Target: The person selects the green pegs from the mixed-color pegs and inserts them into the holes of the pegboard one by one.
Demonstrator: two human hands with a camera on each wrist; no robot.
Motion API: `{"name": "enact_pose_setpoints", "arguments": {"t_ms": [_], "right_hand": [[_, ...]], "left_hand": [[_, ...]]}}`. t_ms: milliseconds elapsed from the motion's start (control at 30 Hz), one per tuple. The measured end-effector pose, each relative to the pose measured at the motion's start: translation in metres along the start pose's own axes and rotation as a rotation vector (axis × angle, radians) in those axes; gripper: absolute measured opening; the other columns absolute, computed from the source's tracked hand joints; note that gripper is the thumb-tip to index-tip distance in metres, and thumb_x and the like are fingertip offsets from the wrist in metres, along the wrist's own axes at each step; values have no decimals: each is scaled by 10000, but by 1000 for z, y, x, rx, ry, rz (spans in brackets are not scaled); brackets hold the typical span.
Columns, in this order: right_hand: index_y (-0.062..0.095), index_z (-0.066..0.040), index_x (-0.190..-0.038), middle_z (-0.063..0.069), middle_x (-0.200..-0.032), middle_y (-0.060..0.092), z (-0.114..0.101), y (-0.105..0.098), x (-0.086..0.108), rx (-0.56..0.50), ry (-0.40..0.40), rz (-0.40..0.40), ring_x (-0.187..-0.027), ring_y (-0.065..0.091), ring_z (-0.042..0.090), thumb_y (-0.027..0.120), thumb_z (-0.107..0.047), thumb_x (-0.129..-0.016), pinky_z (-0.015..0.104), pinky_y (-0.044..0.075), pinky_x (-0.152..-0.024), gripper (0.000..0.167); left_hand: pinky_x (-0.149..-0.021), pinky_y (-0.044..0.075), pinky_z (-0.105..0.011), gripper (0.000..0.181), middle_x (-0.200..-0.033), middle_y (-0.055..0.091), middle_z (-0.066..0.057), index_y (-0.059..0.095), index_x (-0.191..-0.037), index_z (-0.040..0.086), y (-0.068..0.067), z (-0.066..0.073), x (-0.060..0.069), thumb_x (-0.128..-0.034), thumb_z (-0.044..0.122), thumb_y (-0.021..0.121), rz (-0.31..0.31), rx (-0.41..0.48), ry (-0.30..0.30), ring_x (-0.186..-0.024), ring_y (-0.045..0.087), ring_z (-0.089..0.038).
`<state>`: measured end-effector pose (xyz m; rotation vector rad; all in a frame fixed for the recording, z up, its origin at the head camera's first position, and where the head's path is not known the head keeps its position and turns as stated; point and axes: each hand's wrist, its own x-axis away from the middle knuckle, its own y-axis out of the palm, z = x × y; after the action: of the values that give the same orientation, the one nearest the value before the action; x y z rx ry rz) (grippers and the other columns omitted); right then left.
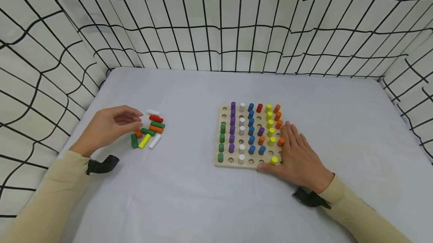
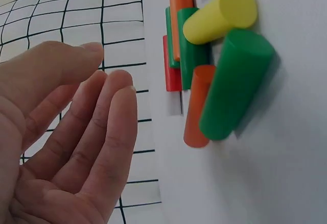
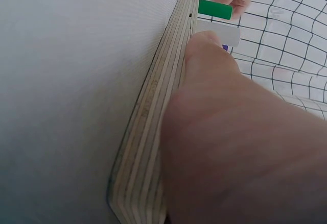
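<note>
My left hand (image 1: 113, 126) is held over the left edge of a pile of loose pegs, fingers loosely bent, with nothing between thumb and fingertips in the left wrist view. The pile has a yellow peg (image 2: 219, 17), a green peg (image 2: 237, 83), an orange peg (image 2: 198, 106), a red peg (image 1: 156, 119) and white ones. My right hand (image 1: 301, 160) lies with fingers extended along the right side of the wooden pegboard (image 1: 226, 163), thumb on its near edge. Rows of coloured pegs stand upright in the board, among some bare holes. In the right wrist view the thumb touches the board's side (image 3: 148, 117).
A white-covered table (image 1: 189, 198) lies under everything, the pile at left and the board right of centre. Black wire netting (image 1: 221, 28) over pale cloth rises behind the table and on both sides.
</note>
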<state>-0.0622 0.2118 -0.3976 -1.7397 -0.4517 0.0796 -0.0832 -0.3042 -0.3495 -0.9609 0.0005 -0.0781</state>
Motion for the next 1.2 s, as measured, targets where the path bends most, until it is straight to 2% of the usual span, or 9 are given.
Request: {"name": "enact_pose_setpoints", "arguments": {"t_ms": [233,400,633,933,1200], "right_hand": [[32,80,-1621,290,-1724,7,0,0,-1,-2,-2,7,-1606,81,497,498,-918,-810,680,162,-1281,1368],[26,80,-1621,289,-1724,2,0,0,-1,-6,-3,9,-1606,79,498,502,-917,-809,682,164,-1279,1371],[26,79,-1621,285,-1726,-1,-1,-1,0,-16,3,0,-1607,76,496,511,-911,-809,683,156,-1281,1369],[33,85,-1619,292,-1723,5,-1,-1,0,-12,4,-4,-1603,82,503,513,-910,-808,686,156,-1279,1370],[25,83,-1619,290,-1723,0,-1,-1,0,-15,3,-4,-1604,80,502,513,-909,-810,685,159,-1278,1370]], "left_hand": [[-732,505,-76,418,-1082,763,-63,708,-1223,156,-6,-11,5,-924,441,772,-33,-32,-34,-836,634,110],[-707,515,-129,459,-1085,765,-45,706,-1239,173,-8,-18,8,-913,490,769,-62,-66,-81,-837,611,126],[-685,495,-175,466,-1019,746,-21,721,-1197,185,-3,-25,12,-886,526,782,-103,-110,-104,-827,637,-11],[-679,488,-180,606,-1012,758,-24,716,-1217,157,5,-29,14,-823,609,804,-98,-119,-139,-830,638,-51],[-726,493,-242,644,-1115,768,-129,697,-1242,127,4,-29,13,-833,616,792,-125,-115,-183,-1006,674,-243]]}}
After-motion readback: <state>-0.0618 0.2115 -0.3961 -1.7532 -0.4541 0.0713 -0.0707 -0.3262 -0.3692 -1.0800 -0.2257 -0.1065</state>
